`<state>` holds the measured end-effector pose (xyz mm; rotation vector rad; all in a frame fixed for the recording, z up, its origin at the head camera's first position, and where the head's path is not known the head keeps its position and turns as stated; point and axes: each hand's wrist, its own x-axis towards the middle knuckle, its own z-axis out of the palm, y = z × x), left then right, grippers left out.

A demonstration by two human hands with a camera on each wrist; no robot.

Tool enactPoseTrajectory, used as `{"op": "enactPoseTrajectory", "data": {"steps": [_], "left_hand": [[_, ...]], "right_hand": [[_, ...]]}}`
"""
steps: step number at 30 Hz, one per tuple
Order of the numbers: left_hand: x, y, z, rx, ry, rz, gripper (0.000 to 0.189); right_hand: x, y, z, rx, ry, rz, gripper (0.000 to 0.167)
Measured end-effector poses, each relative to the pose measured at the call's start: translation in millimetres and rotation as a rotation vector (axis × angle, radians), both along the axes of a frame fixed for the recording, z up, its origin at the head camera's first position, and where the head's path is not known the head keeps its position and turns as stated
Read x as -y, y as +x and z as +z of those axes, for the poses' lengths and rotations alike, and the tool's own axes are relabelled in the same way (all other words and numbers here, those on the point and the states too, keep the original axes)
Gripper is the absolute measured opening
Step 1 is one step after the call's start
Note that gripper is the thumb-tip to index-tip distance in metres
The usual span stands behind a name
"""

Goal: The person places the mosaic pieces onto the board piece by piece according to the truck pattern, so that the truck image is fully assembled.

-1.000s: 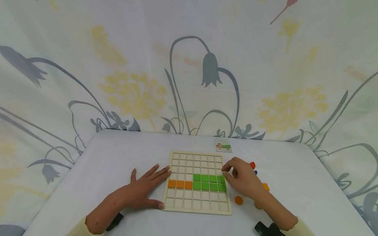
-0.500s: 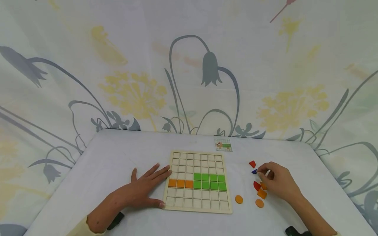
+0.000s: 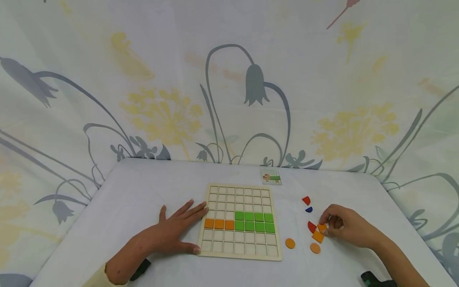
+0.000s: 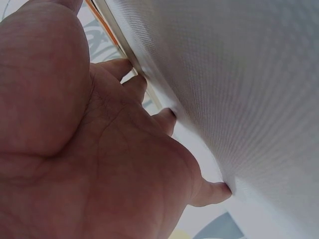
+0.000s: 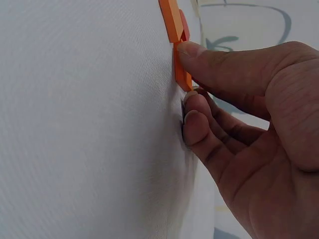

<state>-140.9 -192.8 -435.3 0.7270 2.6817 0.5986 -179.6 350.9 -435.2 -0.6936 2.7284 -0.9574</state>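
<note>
My right hand (image 3: 349,227) pinches an orange square tile (image 3: 322,228) lying on the table. In the right wrist view, the thumb is on that tile (image 5: 181,67) and a fingertip is at its lower end. Another orange square tile (image 3: 317,236) adjoins it, and a red quarter-round tile (image 3: 312,227) lies just left. Spread out, my left hand (image 3: 172,233) rests on the table, thumb and fingertips at the left edge of a wooden grid board (image 3: 239,257). Three orange tiles (image 3: 219,224) and two rows of green tiles (image 3: 254,221) fill some cells of the board.
Two orange round tiles, a left one (image 3: 290,243) and a right one (image 3: 315,248), lie right of the board. Farther back are a red tile (image 3: 306,200) and a small blue tile (image 3: 309,209). A picture card (image 3: 271,177) lies behind the board.
My right hand has moved right from the board's edge, past the small blue tile, then toward me onto an orange square tile. My left hand has stayed in place.
</note>
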Motion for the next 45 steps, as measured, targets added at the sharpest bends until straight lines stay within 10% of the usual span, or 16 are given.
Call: {"op": "enactPoseTrajectory", "data": {"steps": [18,45], "left_hand": [[2.0,-1.0,-1.3,0.0,0.0,-0.007,0.107],[1.4,-1.2,-3.1,0.006,0.006,-0.005,0.104]], "right_hand": [[23.6,-8.1,15.6,0.011,0.033,0.043,0.017],[208.2,-34.5,15.0,-0.075,-0.179,0.226,0.013]]}}
